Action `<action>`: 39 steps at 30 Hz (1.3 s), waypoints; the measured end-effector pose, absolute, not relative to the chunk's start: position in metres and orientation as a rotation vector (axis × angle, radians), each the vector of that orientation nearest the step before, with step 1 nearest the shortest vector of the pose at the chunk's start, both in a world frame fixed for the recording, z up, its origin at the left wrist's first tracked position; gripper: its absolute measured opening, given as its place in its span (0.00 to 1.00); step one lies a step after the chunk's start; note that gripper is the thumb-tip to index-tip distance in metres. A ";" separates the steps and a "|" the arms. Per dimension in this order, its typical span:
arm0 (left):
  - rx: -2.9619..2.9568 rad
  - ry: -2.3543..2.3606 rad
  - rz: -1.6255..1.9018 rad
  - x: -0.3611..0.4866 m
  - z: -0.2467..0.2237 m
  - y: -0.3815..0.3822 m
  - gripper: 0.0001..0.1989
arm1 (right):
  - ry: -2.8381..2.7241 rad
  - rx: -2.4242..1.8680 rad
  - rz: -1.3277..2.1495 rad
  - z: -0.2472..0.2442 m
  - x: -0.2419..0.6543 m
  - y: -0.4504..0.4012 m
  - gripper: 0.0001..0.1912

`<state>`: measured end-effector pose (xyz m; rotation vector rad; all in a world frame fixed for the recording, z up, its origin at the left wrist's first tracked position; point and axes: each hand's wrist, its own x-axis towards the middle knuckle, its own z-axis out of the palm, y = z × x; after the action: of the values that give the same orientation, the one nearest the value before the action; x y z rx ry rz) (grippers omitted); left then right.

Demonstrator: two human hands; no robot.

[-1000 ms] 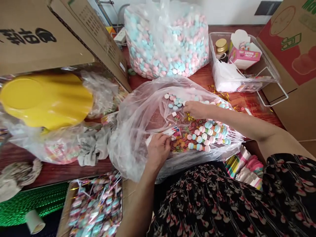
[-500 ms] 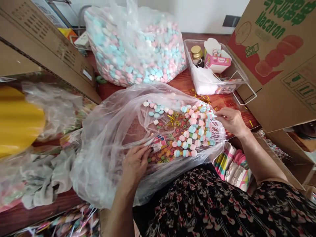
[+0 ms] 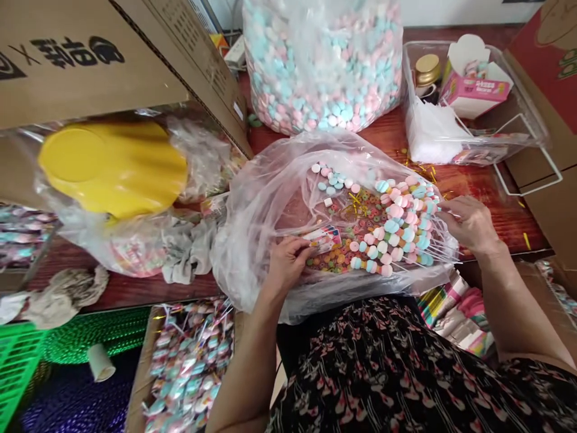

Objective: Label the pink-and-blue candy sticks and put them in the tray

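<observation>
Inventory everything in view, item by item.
candy bag: one, pink-blue-white, back of table
open plastic bag: one, clear, front centre
candy skewers: many, pastel, in open bag
ring candies: many, multicoloured, in open bag
printed card: one, white-red-blue, in left hand
plastic tray: one, clear, back right
jar: one, gold lid, in tray
carton: one, pink-white, in tray
yellow plastic item: one, yellow, left, in plastic
cardboard boxes: two, brown, upper corners
lollipops: many, pastel, lower centre
green tinsel roll: one, green, lower left
table: one, reddish wood, under bags
left hand: one, on card
right hand: one, at skewer ends
floral top: one, black-pink, bottom
</observation>
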<state>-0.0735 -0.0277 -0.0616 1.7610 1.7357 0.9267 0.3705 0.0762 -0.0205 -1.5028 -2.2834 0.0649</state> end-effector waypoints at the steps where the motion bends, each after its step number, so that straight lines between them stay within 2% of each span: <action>1: 1.763 1.697 0.921 -0.075 -0.061 -0.029 0.09 | -2.274 -1.473 0.074 -0.023 0.373 0.076 0.12; 9: 1.659 1.615 0.990 -0.082 -0.065 -0.028 0.09 | -2.099 -1.498 0.388 -0.034 0.382 0.073 0.10; 14: 1.551 1.563 0.995 -0.086 -0.064 -0.025 0.09 | -1.796 -1.488 0.591 -0.023 0.374 0.065 0.06; 20: 1.483 1.539 1.013 -0.093 -0.066 -0.025 0.08 | -1.609 -1.336 0.564 0.005 0.350 0.050 0.04; 28: 1.839 1.688 1.013 -0.073 -0.072 -0.033 0.09 | -1.912 -1.083 0.579 0.012 0.306 0.042 0.08; 34: 1.846 1.726 1.117 -0.072 -0.079 -0.031 0.08 | -1.921 -1.142 0.442 0.016 0.321 0.048 0.08; 39: 1.811 1.735 1.175 -0.067 -0.074 -0.031 0.07 | -1.982 -1.125 0.464 0.019 0.316 0.041 0.09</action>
<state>-0.0666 -0.0306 -0.0744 1.8114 1.7349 1.1750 0.3158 0.0406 0.0193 -1.1252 -1.9823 0.4640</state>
